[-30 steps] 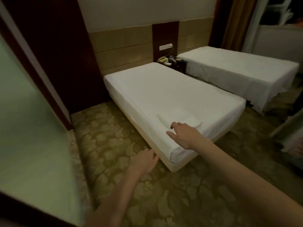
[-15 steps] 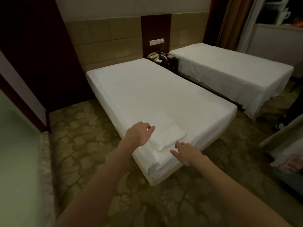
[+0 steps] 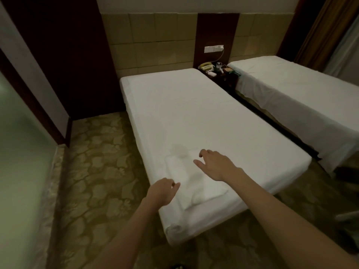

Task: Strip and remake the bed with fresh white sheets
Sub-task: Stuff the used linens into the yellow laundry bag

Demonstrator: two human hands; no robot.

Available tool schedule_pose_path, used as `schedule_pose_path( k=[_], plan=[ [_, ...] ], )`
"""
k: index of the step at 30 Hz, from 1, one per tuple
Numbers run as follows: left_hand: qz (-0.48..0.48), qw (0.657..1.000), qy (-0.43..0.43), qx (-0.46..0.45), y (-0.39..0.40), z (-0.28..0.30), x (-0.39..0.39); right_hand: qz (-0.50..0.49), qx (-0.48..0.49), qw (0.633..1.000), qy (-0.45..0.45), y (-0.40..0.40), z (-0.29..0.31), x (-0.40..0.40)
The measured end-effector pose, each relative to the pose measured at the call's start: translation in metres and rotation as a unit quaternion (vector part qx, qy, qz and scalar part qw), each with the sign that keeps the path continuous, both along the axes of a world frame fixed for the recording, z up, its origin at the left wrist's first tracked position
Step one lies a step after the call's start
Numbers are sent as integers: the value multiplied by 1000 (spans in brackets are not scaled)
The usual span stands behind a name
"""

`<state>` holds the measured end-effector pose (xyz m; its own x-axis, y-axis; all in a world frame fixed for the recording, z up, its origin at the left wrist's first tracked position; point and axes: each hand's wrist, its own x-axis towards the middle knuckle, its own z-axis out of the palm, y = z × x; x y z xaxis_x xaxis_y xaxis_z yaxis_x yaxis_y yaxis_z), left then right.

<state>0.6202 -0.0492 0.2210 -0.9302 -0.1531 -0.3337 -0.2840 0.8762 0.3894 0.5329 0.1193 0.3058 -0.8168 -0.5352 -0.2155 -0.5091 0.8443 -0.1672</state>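
Observation:
A single bed (image 3: 194, 117) with a smooth white sheet fills the middle of the view. A folded white sheet (image 3: 196, 188) lies on its near left corner. My left hand (image 3: 162, 191) hovers at the folded sheet's left edge, fingers loosely curled, holding nothing. My right hand (image 3: 215, 165) is spread open just above the folded sheet's far right side, holding nothing.
A second bed (image 3: 299, 98) draped in white stands to the right across a narrow gap. A dark nightstand (image 3: 223, 76) with a phone and small items sits between the headboards. Patterned carpet (image 3: 97, 171) lies left of the bed, a glass partition (image 3: 21, 152) at far left.
My view has moved closer and round to the bed's foot. My left hand has dropped to the folded sheet's left edge and my right hand has risen over its far side.

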Motion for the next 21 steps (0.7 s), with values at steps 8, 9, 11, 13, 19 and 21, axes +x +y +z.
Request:
schedule_pose_path(
  k=[8,9,11,13,19,21],
  plan=[
    [30,999,20,12,-18,10,-112,15,-7,1000,-4,-22,-18,-102],
    [38,999,25,14,-20,11,-126,17,0,1000,-15,-22,-30,-111],
    [66,997,25,30,-24,8,-154,23,21,998,-50,-18,-56,-129],
    [96,994,25,42,-28,2,-178,39,47,995,-82,-15,-87,-146],
    [215,972,-17,92,-18,-55,-220,114,114,974,-159,-8,-170,-201],
    [253,960,-49,110,-14,-87,-229,118,109,972,-172,-11,-196,-225]
  ],
)
